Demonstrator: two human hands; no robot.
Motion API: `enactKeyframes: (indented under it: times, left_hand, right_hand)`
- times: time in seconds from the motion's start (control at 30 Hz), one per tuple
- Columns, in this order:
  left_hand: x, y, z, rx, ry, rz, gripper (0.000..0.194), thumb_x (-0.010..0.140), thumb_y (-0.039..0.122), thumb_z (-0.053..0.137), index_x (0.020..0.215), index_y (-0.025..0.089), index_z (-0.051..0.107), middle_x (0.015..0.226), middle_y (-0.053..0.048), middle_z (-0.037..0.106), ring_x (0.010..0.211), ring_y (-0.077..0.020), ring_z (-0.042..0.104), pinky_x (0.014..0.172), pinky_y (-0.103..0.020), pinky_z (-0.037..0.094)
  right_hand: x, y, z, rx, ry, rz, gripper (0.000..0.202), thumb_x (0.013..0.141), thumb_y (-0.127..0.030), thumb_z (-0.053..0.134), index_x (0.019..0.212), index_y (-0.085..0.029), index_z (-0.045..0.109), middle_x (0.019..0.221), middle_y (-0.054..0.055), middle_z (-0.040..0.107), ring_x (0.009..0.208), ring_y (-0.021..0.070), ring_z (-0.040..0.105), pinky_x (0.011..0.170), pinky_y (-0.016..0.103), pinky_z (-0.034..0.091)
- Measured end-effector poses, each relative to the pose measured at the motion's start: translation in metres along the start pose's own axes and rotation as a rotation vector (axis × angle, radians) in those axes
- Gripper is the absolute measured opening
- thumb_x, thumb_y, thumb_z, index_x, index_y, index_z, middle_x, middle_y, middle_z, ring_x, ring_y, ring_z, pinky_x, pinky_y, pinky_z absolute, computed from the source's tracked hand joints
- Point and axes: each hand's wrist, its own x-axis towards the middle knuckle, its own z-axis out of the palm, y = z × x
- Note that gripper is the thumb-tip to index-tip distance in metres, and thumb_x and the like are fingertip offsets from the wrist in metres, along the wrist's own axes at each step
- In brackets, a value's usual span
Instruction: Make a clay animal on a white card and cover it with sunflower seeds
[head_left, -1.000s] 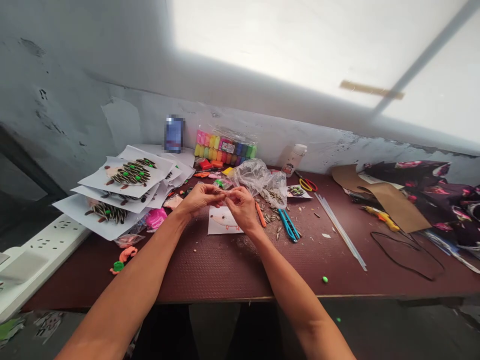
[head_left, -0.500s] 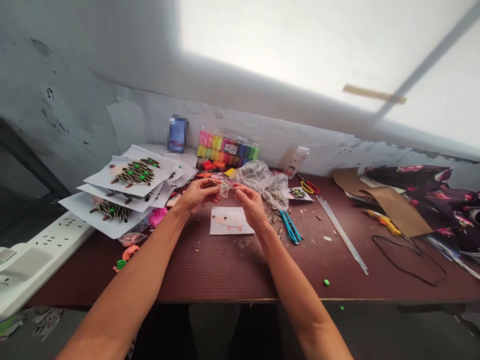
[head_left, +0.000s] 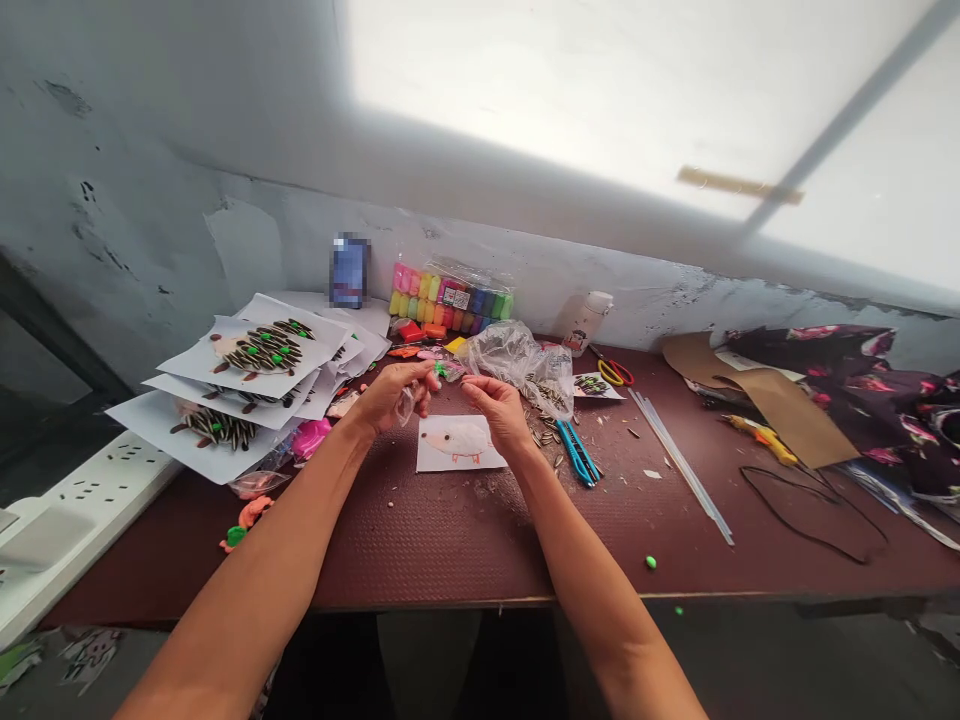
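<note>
My left hand (head_left: 397, 395) is closed around a small crumpled clear plastic wrapper (head_left: 406, 406). A bit of bright green clay (head_left: 440, 370) shows at its fingertips. Across a narrow gap, my right hand (head_left: 496, 408) has thumb and fingers pinched together; anything between them is too small to make out. Below both hands lies a white card (head_left: 442, 459) with a pale pink hedgehog shape, one dark eye and orange-drawn feet. Just right of my right hand are a blue utility knife (head_left: 578, 452) and sunflower seeds spilling from a clear plastic bag (head_left: 501, 350).
Cards with seed-covered hedgehogs (head_left: 262, 350) are stacked at left, near a white power strip (head_left: 97, 500). Behind stand a pack of coloured clay (head_left: 450, 298), a phone (head_left: 349, 272) and a white bottle (head_left: 587, 322). Scissors (head_left: 615, 372), glue sticks (head_left: 682, 465) and a glue gun (head_left: 765, 438) lie rightward.
My hands have moved apart from the small plastic packet they both held. The wrapper is now tucked in my left hand, and green clay shows at its fingertips.
</note>
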Motion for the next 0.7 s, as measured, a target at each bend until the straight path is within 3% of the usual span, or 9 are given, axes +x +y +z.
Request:
enactKeyframes:
  times: [0.17,0.3,0.4,0.53,0.7]
  left_hand:
    - [-0.001,-0.006,0.009,0.127,-0.078,-0.087,0.04,0.065,0.053,0.085,0.071,0.016,0.071,0.055,0.0,0.059,0.039,-0.0071,0.043,0.037,-0.022,0.036]
    - [-0.001,-0.011,0.011,0.129,-0.119,-0.075,0.044,0.063,0.055,0.087,0.073,0.014,0.074,0.051,0.001,0.056,0.04,-0.0073,0.042,0.039,-0.022,0.03]
    - [0.0,-0.013,0.01,0.113,-0.075,-0.022,0.042,0.058,0.05,0.091,0.072,0.014,0.075,0.059,-0.002,0.063,0.049,-0.0088,0.049,0.044,-0.022,0.033]
    - [0.005,-0.015,0.006,0.093,0.038,0.043,0.043,0.059,0.053,0.09,0.069,0.014,0.074,0.062,-0.003,0.066,0.051,-0.0093,0.05,0.047,-0.022,0.035]
    - [0.008,-0.018,0.007,0.141,0.153,0.188,0.046,0.06,0.055,0.088,0.079,0.015,0.078,0.074,-0.007,0.075,0.064,-0.0155,0.061,0.057,-0.025,0.044]
  right_hand:
    - [-0.004,0.001,0.005,-0.021,-0.01,-0.073,0.033,0.063,-0.049,0.087,0.073,-0.019,0.075,0.101,0.007,0.074,0.093,0.0201,0.067,0.086,0.033,0.052]
    - [-0.009,0.001,0.009,-0.116,-0.005,-0.128,0.034,0.07,-0.052,0.083,0.074,-0.019,0.074,0.102,0.007,0.072,0.093,0.0197,0.066,0.084,0.031,0.053]
    - [-0.011,0.0,0.011,-0.115,-0.04,-0.153,0.032,0.073,-0.052,0.081,0.079,-0.021,0.076,0.1,0.007,0.073,0.092,0.0199,0.066,0.085,0.032,0.054]
    - [-0.012,-0.004,0.013,-0.063,-0.181,-0.166,0.023,0.081,-0.042,0.074,0.096,-0.025,0.08,0.113,0.006,0.075,0.112,0.0225,0.065,0.104,0.039,0.049]
    - [-0.012,-0.005,0.015,0.067,-0.251,-0.028,0.039,0.074,-0.033,0.072,0.112,-0.026,0.078,0.128,0.005,0.072,0.124,0.0241,0.062,0.109,0.042,0.047]
